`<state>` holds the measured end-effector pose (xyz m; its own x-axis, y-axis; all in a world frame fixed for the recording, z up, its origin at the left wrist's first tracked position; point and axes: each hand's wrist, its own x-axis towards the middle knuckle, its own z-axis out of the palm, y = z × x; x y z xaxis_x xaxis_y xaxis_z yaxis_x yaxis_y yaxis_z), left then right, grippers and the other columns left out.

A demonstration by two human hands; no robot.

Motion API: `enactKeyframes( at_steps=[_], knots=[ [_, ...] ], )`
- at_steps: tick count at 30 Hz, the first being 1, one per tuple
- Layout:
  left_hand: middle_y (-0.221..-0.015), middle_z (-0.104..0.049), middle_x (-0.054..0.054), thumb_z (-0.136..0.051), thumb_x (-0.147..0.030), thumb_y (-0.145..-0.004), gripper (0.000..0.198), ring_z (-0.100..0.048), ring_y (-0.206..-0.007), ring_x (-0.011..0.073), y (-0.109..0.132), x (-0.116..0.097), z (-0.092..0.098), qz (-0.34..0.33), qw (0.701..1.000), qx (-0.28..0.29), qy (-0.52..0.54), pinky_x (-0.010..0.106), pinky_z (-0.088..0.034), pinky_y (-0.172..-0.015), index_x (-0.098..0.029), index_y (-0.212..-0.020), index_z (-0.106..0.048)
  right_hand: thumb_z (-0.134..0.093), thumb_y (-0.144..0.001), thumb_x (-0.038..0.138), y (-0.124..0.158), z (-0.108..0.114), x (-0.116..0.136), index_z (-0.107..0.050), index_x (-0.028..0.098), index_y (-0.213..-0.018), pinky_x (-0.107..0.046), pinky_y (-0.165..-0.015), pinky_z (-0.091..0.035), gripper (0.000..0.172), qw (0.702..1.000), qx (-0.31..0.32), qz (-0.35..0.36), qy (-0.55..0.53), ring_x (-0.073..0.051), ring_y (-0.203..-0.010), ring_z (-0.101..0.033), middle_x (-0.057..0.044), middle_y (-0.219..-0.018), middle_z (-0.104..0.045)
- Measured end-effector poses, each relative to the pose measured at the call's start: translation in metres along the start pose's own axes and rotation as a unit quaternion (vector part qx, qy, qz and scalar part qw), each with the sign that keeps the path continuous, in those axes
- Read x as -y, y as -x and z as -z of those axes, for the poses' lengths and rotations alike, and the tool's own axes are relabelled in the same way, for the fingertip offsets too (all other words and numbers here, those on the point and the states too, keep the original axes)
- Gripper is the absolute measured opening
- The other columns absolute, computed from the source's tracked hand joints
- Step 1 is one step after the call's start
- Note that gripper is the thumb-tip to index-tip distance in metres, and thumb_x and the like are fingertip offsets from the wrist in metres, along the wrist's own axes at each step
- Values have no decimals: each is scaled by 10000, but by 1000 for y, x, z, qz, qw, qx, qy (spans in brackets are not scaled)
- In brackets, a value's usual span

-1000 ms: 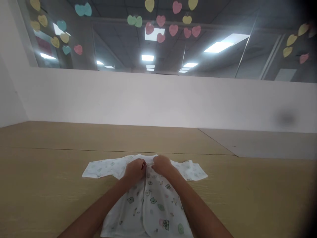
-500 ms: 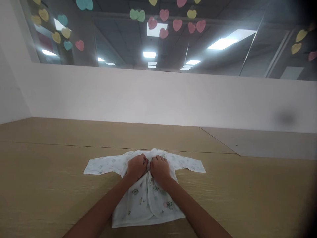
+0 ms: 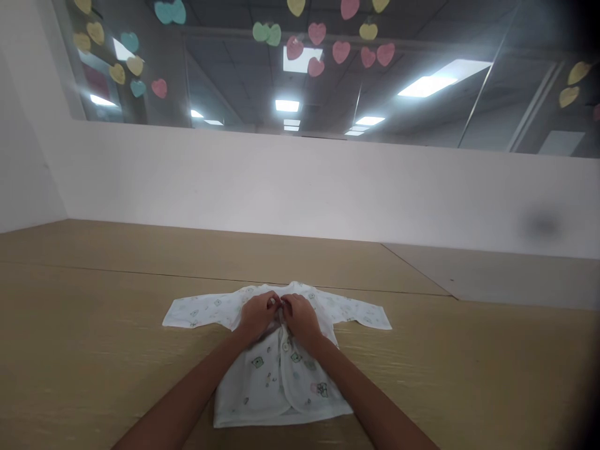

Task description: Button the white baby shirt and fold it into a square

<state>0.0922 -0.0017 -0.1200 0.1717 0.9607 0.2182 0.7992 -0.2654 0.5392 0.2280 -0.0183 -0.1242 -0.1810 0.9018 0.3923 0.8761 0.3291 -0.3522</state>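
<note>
A small white baby shirt (image 3: 262, 384) with little printed animals lies front up, its sleeves spread out to both sides. Its front opening runs down the middle, and a button shows below my hands. My left hand (image 3: 259, 314) is closed in a pinch on the shirt's front edge near the neck. Right beside it, my right hand (image 3: 301, 317) pinches the same edge from the other side, fingertips nearly touching those of the left. Whatever small part of the edge sits between the fingertips is hidden.
The shirt rests on a wide tan tabletop (image 3: 94, 350) with a thin seam across it. Behind stands a white wall (image 3: 234, 181), with a grey surface (image 3: 515, 275) at the right. Above is a glass window (image 3: 244, 81) bearing heart-shaped paper notes.
My fingertips have drawn closer together at the shirt's front edge, both hands staying near the neck. The whole view has shifted slightly.
</note>
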Motion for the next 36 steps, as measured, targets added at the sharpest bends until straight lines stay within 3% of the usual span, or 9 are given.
enactKeyframes(
  at_steps=[6,14,19,29,36],
  knots=[
    [-765,-647,8,-433,-282,-809,209,-554,-705,157,3,-3,3,-12,1000,-1,12,244,-303,-567,-234,-845,-633,-450,-782,123,-2,3,-1,-615,156,-795,-228,-702,-373,168,996,-13,-28,-84,-144,-779,-543,-38,-862,-633],
    [-723,-630,-5,-422,-305,-833,218,-536,-679,139,4,-2,3,-39,998,-9,44,240,-304,-577,-218,-828,-622,-416,-710,83,-4,0,-7,-553,164,-765,-222,-630,-370,168,988,-28,-23,-153,-129,-669,-515,-13,-731,-601],
    [-690,-609,-13,-416,-325,-835,229,-515,-648,127,5,-3,3,-43,997,-4,67,234,-319,-591,-212,-815,-614,-410,-710,122,-6,-3,-8,-498,171,-746,-218,-600,-382,107,977,-51,-65,-197,-123,-634,-504,-2,-693,-571],
    [-640,-571,-25,-414,-367,-835,246,-493,-606,115,5,-2,3,-44,994,-3,104,218,-335,-592,-205,-802,-597,-442,-687,145,-7,3,-5,-519,173,-818,-228,-648,-462,154,949,-53,-92,-298,-122,-663,-572,-8,-723,-600],
    [-612,-553,-28,-416,-386,-830,265,-478,-586,113,4,1,2,-71,991,9,112,219,-331,-578,-201,-789,-600,-453,-680,166,-5,5,-6,-538,174,-826,-241,-652,-476,169,947,-56,-91,-301,-136,-674,-605,-8,-711,-630]
  ],
)
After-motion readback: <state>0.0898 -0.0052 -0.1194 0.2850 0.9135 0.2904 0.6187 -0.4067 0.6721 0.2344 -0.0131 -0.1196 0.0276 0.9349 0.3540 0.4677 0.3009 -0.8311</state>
